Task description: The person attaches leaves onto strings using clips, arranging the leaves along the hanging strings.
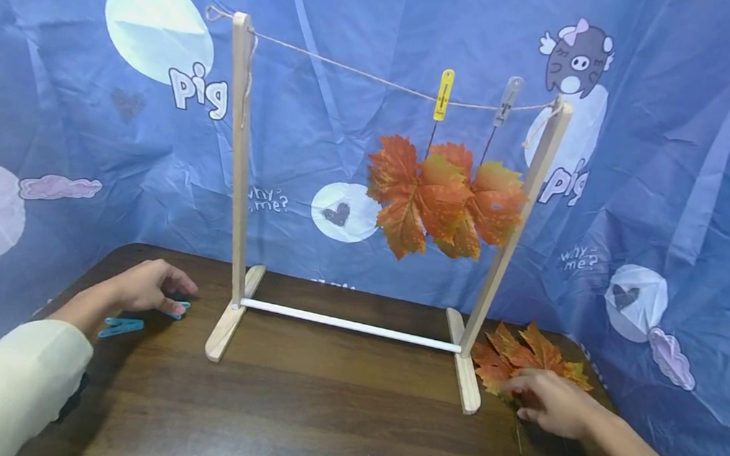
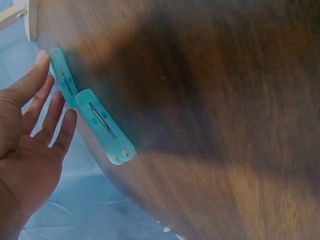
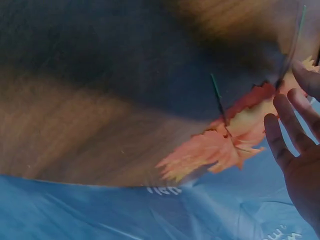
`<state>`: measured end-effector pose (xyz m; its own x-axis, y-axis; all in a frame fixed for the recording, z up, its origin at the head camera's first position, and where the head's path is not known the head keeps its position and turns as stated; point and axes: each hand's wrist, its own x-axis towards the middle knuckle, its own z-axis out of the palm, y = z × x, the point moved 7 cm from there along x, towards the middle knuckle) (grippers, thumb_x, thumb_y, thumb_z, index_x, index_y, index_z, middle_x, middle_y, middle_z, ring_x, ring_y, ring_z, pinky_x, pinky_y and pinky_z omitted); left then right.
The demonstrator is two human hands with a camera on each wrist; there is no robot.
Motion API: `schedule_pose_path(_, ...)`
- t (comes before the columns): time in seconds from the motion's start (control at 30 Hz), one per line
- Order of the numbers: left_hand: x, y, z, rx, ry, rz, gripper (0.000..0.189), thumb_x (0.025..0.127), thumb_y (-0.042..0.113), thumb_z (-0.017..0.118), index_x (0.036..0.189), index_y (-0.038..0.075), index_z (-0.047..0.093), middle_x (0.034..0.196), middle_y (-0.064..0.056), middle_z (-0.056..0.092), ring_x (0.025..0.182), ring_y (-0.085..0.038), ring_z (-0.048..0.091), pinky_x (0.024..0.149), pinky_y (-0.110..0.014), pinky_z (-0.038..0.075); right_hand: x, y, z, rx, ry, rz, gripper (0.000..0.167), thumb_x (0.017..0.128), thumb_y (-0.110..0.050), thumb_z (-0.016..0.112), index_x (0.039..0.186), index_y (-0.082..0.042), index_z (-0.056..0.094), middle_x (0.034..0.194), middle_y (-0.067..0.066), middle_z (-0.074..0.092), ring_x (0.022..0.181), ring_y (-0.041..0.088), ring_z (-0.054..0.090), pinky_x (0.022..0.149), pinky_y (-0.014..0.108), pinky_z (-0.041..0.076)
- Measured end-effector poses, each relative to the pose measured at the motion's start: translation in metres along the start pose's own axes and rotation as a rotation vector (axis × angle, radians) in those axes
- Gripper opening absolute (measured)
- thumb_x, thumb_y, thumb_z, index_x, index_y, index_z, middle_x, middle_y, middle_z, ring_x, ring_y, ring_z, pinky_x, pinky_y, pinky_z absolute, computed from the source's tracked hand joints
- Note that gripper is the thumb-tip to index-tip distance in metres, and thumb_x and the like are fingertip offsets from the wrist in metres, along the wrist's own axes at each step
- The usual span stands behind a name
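Observation:
At the table's left, my left hand (image 1: pixel 151 286) reaches over a blue clothespin (image 1: pixel 179 309), fingers loosely bent and apart from the thumb. A second blue clothespin (image 2: pixel 106 127) lies beside it, nearer the sleeve. In the left wrist view the thumb tip is close to the farther clothespin (image 2: pixel 63 77); whether it touches is unclear. My right hand (image 1: pixel 548 402) is over a pile of orange maple leaves (image 1: pixel 533 348) at the right. Its fingers are spread in the right wrist view, beside a leaf (image 3: pixel 220 150) and its green stem, gripping nothing visible.
Between the hands stands a wooden frame (image 1: pixel 244 174) with a twine line (image 1: pixel 352 73). A yellow clothespin (image 1: pixel 444 95) and a grey clothespin (image 1: pixel 508 101) hold hanging maple leaves (image 1: pixel 415 197) there. A white rod (image 1: pixel 350 324) joins the feet. Blue printed cloth surrounds the table.

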<state>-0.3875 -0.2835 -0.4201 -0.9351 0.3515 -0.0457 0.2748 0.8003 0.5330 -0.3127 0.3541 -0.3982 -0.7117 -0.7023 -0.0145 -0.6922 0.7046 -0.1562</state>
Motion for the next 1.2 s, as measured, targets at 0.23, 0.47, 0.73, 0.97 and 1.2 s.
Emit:
schedule_pose_path(0.23,-0.002,-0.001,0.005,-0.017,-0.023,0.01,0.043,0.079,0.024,0.09,0.112,0.001,0.076,0.109,-0.012,0.075,0.104,-0.035,0.068,0.092,-0.056,0.053,-0.006,0.005,0.011,0.105,0.105,-0.112,0.027,0.078,0.01,0.077,0.09,-0.014,0.074,0.086,-0.007,0.07,0.079,0.005,0.064,0.062,0.028,0.055)
schedule_pose_path(0.47,-0.003,0.001,0.008,0.009,-0.025,0.043,0.045,0.078,0.024,0.091,0.112,0.0,0.076,0.108,-0.013,0.076,0.104,-0.036,0.069,0.093,-0.056,0.053,-0.009,0.006,0.014,0.167,0.161,-0.109,0.033,0.081,0.014,0.074,0.082,-0.019,0.067,0.077,-0.012,0.06,0.07,-0.002,0.053,0.055,0.02,0.046)
schedule_pose_path(0.73,-0.003,-0.002,0.009,0.031,-0.032,0.001,0.04,0.076,0.019,0.092,0.109,0.001,0.076,0.105,-0.012,0.076,0.101,-0.035,0.07,0.092,-0.056,0.053,-0.023,0.035,0.006,0.177,0.233,0.179,0.017,0.085,0.0,0.079,0.09,-0.012,0.069,0.079,-0.012,0.063,0.07,-0.002,0.055,0.059,0.024,0.049)
schedule_pose_path(0.97,-0.003,-0.002,0.007,0.023,-0.003,0.02,0.034,0.078,0.017,0.09,0.104,0.0,0.076,0.099,-0.01,0.076,0.094,-0.03,0.071,0.087,-0.052,0.056,-0.055,0.073,0.006,0.204,0.293,0.493,0.026,0.085,-0.015,0.084,0.084,-0.009,0.059,0.066,-0.007,0.053,0.057,0.003,0.049,0.051,0.024,0.042)
schedule_pose_path(1.2,-0.001,-0.002,0.005,0.023,0.035,0.029,0.034,0.079,0.022,0.09,0.103,0.002,0.077,0.098,-0.008,0.076,0.093,-0.027,0.07,0.085,-0.052,0.056,-0.065,0.093,0.027,0.617,0.222,0.724,0.03,0.089,-0.011,0.08,0.093,0.006,0.057,0.074,0.003,0.062,0.069,0.017,0.064,0.058,0.034,0.059)
